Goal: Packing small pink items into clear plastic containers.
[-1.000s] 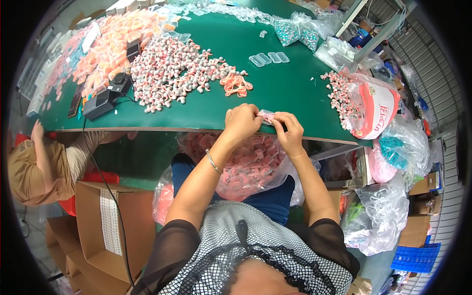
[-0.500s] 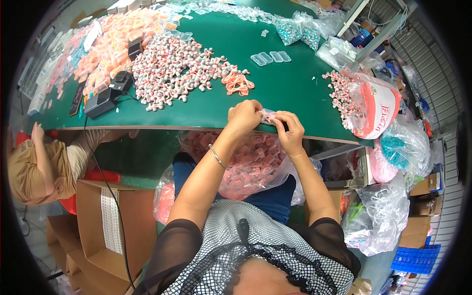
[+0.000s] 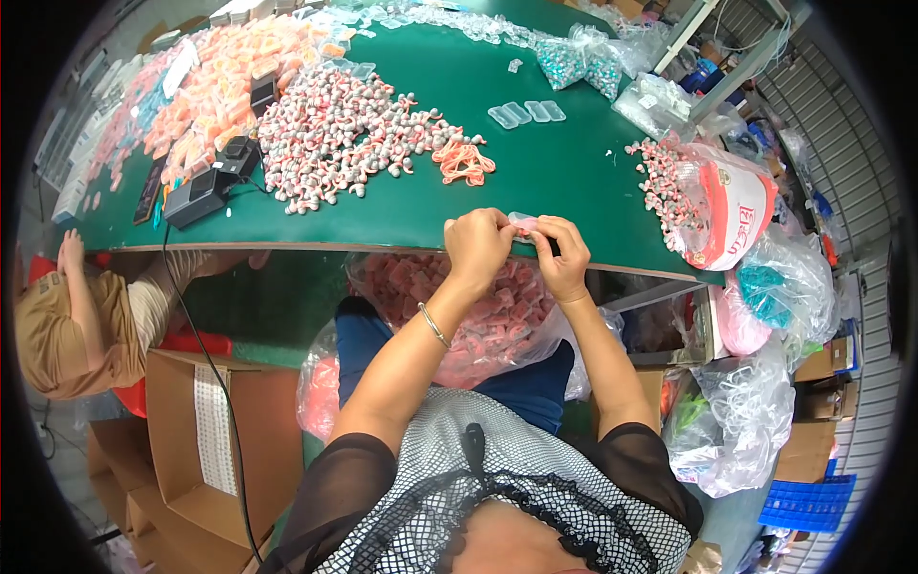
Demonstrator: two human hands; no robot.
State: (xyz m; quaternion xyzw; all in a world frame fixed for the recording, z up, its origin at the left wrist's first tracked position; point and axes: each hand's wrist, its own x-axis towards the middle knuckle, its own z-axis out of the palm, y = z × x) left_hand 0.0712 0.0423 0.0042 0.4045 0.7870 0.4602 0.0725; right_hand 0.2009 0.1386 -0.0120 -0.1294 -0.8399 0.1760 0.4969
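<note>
At the table's front edge, my two hands meet around a small clear plastic case (image 3: 521,221) with something pink in it. My left hand (image 3: 476,247) is closed, its thumb and fingertips pressed on the case's left side. From the other side my right hand (image 3: 562,256) pinches the case between thumb and fingers. The fingers cover part of the case, so its full shape is hidden. Just beyond my left hand lies a tangle of orange-pink bands (image 3: 463,163). Farther out, clear plastic trays (image 3: 527,114) lie on the green table (image 3: 564,177).
A heap of small grey-and-pink pieces (image 3: 335,139) and a pile of peach cases (image 3: 229,86) cover the left. A black device (image 3: 196,199) trails a cable. At right, a red-and-white bag (image 3: 736,206) spills pieces. Below hangs a bag of pink cases (image 3: 478,330). Someone in brown (image 3: 72,325) sits left.
My left hand has turned and come slightly nearer to me, its wrist shifting right. The right hand stays almost in place, and the case remains between them.
</note>
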